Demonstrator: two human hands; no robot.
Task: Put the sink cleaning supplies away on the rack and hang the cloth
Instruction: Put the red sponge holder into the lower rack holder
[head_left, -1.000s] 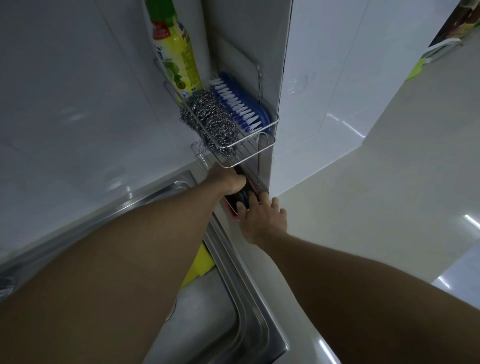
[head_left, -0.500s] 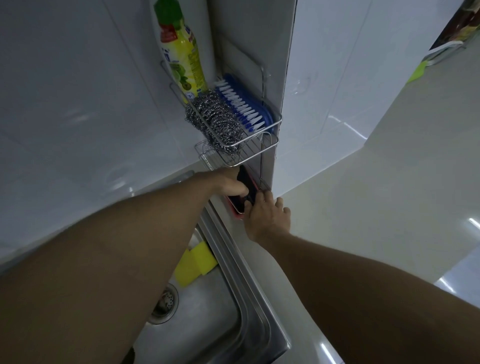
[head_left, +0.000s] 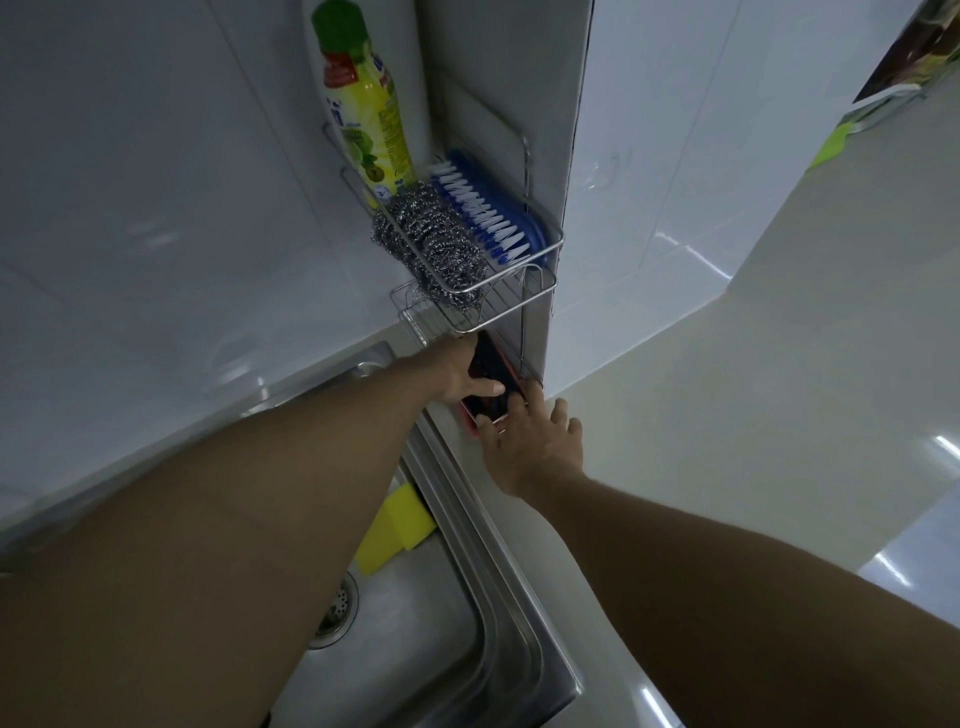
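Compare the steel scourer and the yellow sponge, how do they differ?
The steel scourer is a silvery tangle of wire; the yellow sponge is a plain yellow block. The steel scourer sits in the wire rack on the wall; the yellow sponge lies down in the sink, only partly in view. Neither is in a hand.

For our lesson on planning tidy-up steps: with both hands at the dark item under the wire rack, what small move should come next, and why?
Probably free the left grip from the dark flat red-edged item and reach down: the yellow rectangular sponge lies in the steel sink, not on the wire rack.
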